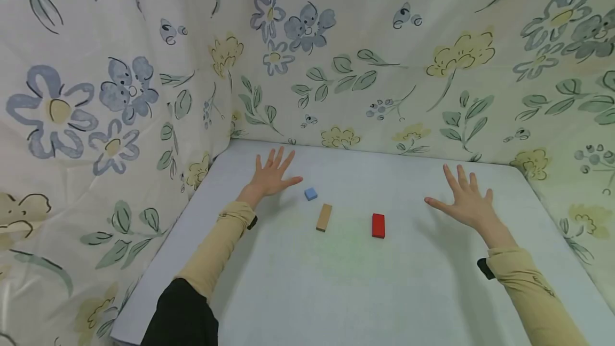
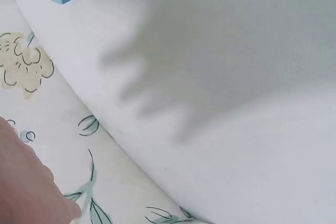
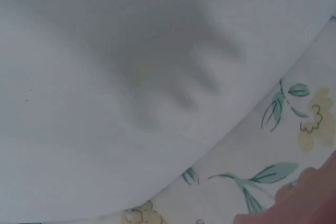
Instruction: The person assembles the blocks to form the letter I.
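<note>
Two tan sleeves [image 1: 533, 292] are seen nearest, the left one overlapped by black cloth [image 1: 182, 314] lower on the arm, and a dark band [image 1: 486, 268] is worn at the right wrist. Beyond them, on the white table [image 1: 346, 292], a red block [image 1: 378, 225] is placed with its long side pointed away from the viewer. To its left, well apart, a wooden block [image 1: 324, 218] is set at a slant, its far end turned rightward. The right hand [image 1: 465, 199] is held raised to the right of the red block, released, fingers spread. Slightly farther than the wooden block, a small blue block [image 1: 310, 194] is found near the thumb of the left hand [image 1: 271, 175], which is likewise raised and released, fingers splayed. Shadows are cast on the table by both hands. Behind everything, floral fabric [image 1: 360, 15] is hung.
</note>
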Demonstrator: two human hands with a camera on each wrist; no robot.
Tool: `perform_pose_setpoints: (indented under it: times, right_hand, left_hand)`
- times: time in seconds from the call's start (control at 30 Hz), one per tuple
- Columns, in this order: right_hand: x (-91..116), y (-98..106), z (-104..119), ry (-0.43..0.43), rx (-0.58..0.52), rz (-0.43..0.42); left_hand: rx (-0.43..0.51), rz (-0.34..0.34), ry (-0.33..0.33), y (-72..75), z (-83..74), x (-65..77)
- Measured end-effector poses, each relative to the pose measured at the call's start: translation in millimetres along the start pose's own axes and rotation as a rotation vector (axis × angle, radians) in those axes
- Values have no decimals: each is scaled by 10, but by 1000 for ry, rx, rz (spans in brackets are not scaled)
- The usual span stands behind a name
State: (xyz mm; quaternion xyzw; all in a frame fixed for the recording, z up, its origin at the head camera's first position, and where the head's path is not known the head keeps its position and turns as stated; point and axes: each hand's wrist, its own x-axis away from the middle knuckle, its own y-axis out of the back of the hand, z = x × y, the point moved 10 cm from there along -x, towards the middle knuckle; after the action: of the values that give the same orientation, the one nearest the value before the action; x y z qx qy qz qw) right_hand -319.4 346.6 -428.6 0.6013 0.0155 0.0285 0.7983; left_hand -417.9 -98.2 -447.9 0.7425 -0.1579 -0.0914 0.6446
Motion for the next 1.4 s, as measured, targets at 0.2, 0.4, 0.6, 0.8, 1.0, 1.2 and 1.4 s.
perform_pose_setpoints:
  times: [0.2, 0.4, 0.6, 0.8, 1.0, 1.2, 1.4]
  right_hand:
    - [20, -11, 220, 35, 4, 34]
    - [39, -60, 405, 84, 6, 43]
    - [36, -142, 567, 135, -5, 45]
    - [39, -248, 709, 191, 4, 53]
    - [77, -325, 853, 240, -31, 69]
    - [115, -404, 984, 290, -59, 82]
    - [125, -536, 1074, 308, -159, 120]
  left_hand:
    - [30, -4, -75, 4, -184, 35]
    - [75, 5, -167, -32, -420, 79]
    - [88, 59, -234, -136, -662, 121]
    - [110, 89, -315, -227, -891, 163]
    - [180, 123, -363, -293, -1052, 222]
    - [260, 183, -383, -371, -1148, 288]
    - [395, 284, -389, -536, -1213, 368]
